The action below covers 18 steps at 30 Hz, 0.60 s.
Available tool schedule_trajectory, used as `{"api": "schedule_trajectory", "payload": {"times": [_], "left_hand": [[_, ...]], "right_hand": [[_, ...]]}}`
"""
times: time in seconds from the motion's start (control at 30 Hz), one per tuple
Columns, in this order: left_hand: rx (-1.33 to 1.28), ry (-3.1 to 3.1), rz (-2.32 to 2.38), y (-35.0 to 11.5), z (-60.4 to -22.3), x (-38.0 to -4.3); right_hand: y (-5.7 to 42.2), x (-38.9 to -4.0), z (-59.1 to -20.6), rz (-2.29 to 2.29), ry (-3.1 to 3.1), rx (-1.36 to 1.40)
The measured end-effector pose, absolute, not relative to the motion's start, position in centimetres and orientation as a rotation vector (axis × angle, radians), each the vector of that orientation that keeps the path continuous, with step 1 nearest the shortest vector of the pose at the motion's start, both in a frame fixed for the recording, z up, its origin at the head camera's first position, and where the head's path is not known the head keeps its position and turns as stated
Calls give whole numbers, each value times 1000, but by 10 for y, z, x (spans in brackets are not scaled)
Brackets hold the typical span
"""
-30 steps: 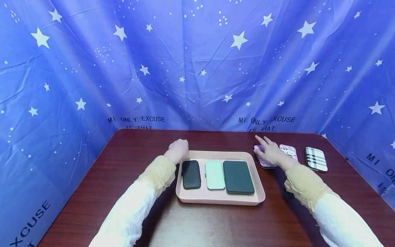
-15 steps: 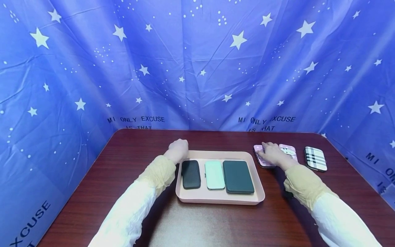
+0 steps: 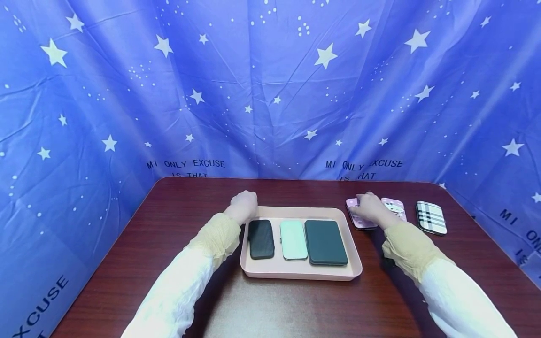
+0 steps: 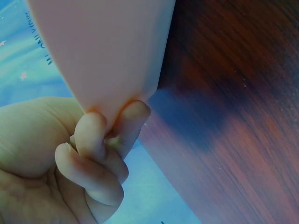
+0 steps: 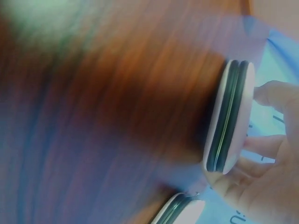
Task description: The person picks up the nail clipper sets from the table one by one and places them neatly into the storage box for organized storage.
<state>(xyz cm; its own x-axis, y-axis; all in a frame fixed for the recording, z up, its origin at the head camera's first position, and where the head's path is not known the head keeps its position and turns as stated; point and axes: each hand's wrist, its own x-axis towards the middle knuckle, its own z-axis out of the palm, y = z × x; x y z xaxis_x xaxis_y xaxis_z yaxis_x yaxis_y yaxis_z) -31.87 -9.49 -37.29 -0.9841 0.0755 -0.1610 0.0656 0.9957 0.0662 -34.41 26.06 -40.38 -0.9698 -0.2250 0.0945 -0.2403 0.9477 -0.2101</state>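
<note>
At the far left corner of a shallow pink tray [image 3: 302,276], my left hand [image 3: 243,206] pinches the rim. In the left wrist view, its curled fingers [image 4: 91,133] press against the tray's wall [image 4: 107,51]. My right hand [image 3: 372,209] is over a pink patterned case [image 3: 363,224] to the right of the tray. The right wrist view shows this slim case [image 5: 229,116] edge-on, with dark bands around its seam. My right thumb [image 5: 270,93] is on its face, and other fingers curl at its near end. A second pink case [image 3: 393,205] lies beside it, partly hidden by my hand.
Inside the tray lie a black case [image 3: 261,239], a mint-green case [image 3: 293,240] and a larger dark green case [image 3: 326,242]. A plaid case [image 3: 431,217] lies farther right on the brown table [image 3: 270,305]. A blue starry curtain [image 3: 262,94] encloses the back and sides.
My right hand's spread fingers have come down and drawn in on the pink case, with a slight leftward shift. My left hand stays on the tray's corner.
</note>
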Motion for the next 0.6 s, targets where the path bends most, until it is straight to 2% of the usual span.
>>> {"api": "schedule_trajectory", "payload": {"times": [0.6], "left_hand": [[100,2969,110,-96,-372,-319]], "right_hand": [[263,-342,-400,520,-3051,260]]}}
